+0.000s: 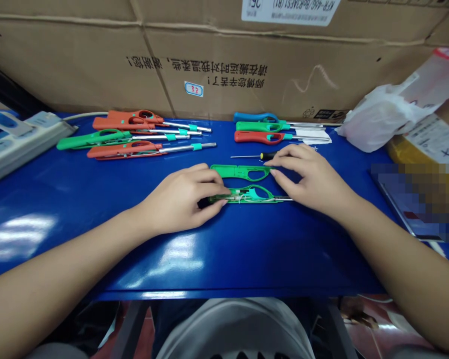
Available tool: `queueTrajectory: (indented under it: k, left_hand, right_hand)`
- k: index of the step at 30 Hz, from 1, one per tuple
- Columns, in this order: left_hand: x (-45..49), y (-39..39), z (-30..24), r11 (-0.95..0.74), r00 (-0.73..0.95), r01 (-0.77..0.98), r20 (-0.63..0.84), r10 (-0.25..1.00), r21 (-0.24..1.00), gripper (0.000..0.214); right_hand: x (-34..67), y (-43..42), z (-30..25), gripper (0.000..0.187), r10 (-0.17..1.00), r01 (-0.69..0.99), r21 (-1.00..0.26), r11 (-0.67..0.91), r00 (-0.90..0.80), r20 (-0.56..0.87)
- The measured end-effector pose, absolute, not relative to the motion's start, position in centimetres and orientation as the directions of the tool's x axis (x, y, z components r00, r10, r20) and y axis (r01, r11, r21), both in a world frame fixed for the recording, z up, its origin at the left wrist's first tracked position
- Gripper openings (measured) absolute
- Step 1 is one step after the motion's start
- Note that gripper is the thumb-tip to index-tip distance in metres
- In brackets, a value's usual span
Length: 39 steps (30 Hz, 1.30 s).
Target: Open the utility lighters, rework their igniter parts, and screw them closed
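Note:
My left hand (183,199) lies over the left end of an opened green utility lighter body (249,195), with its wiring and metal parts showing and its steel nozzle pointing right. Just above it sits a separate green lighter shell half (239,172). My right hand (307,177) pinches the right end of that shell between fingertips and thumb. A small screwdriver with a yellow and black handle (267,156) lies just beyond my right fingers. Further back, two rows of finished red, green and blue utility lighters (134,134) lie on the blue table (97,249).
A white power strip (22,142) lies at the table's left end. Cardboard boxes (209,60) wall off the far edge. A white plastic bag (377,117) and a yellow parcel (407,154) stand at the right, with a blurred flat item (411,199) in front.

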<state>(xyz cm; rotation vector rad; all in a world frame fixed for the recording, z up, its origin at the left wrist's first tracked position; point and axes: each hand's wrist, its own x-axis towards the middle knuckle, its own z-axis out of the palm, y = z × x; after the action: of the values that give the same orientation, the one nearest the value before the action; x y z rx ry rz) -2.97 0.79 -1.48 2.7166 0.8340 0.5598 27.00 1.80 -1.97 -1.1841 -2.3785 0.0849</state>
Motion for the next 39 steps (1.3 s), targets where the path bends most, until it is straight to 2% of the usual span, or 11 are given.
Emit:
queueTrajectory:
  k: [5, 9, 15, 18, 20, 22, 24, 29, 32, 34, 39]
  left_hand:
    - [-3.2, 1.9, -2.0, -0.728, 0.626, 0.548, 0.375, 0.683, 0.411, 0.030]
    - [-3.9, 3.9, -3.1, -0.619, 0.522, 0.674, 0.332, 0.785, 0.404, 0.044]
    - [-3.9, 4.8, -3.8, -0.531, 0.459, 0.624, 0.281, 0.843, 0.573, 0.033]
    - [-3.6, 4.4, -3.5, -0.502, 0.395, 0.528, 0.325, 0.859, 0.684, 0.028]
    - [-3.5, 4.0, -3.1, -0.522, 0.359, 0.476, 0.386, 0.850, 0.708, 0.024]
    - [-3.6, 3.6, -2.6, -0.561, 0.336, 0.471, 0.449, 0.828, 0.681, 0.020]
    - [-3.8, 3.3, -2.0, -0.613, 0.335, 0.497, 0.516, 0.788, 0.614, 0.015]
    - [-4.0, 2.8, -1.4, -0.721, 0.456, 0.551, 0.571, 0.682, 0.420, 0.010]
    - [-3.9, 2.6, -1.4, -0.770, 0.521, 0.493, 0.572, 0.634, 0.404, 0.010]
    - [-3.8, 2.5, -1.4, -0.790, 0.567, 0.451, 0.551, 0.613, 0.415, 0.018]
    - [-3.6, 2.3, -1.6, -0.796, 0.637, 0.415, 0.484, 0.600, 0.440, 0.033]
  right_hand:
    - [27.7, 2.5, -2.6, 0.015, 0.790, 0.731, -0.311, 0.608, -0.517, 0.328]
    - [27.8, 2.8, -2.9, 0.014, 0.792, 0.726, -0.317, 0.610, -0.543, 0.279]
    - [27.2, 2.7, -2.9, 0.010, 0.786, 0.714, -0.328, 0.618, -0.550, 0.283]
    - [26.8, 2.4, -2.5, 0.017, 0.798, 0.722, -0.341, 0.603, -0.528, 0.293]
    - [26.8, 2.2, -2.0, 0.020, 0.813, 0.720, -0.381, 0.580, -0.479, 0.333]
    - [27.1, 1.9, -1.3, 0.018, 0.830, 0.710, -0.437, 0.552, -0.413, 0.375]
    - [27.5, 1.6, -0.4, 0.018, 0.859, 0.707, -0.492, 0.507, -0.373, 0.350]
    - [28.3, 1.2, 1.4, 0.025, 0.917, 0.696, -0.627, 0.350, -0.390, 0.079]
    - [28.3, 1.0, 1.9, 0.025, 0.919, 0.664, -0.674, 0.325, -0.389, 0.060]
    - [28.2, 0.8, 2.1, 0.025, 0.917, 0.651, -0.680, 0.336, -0.390, 0.080]
    - [28.3, 0.4, 2.1, 0.018, 0.893, 0.689, -0.598, 0.410, -0.438, 0.107]
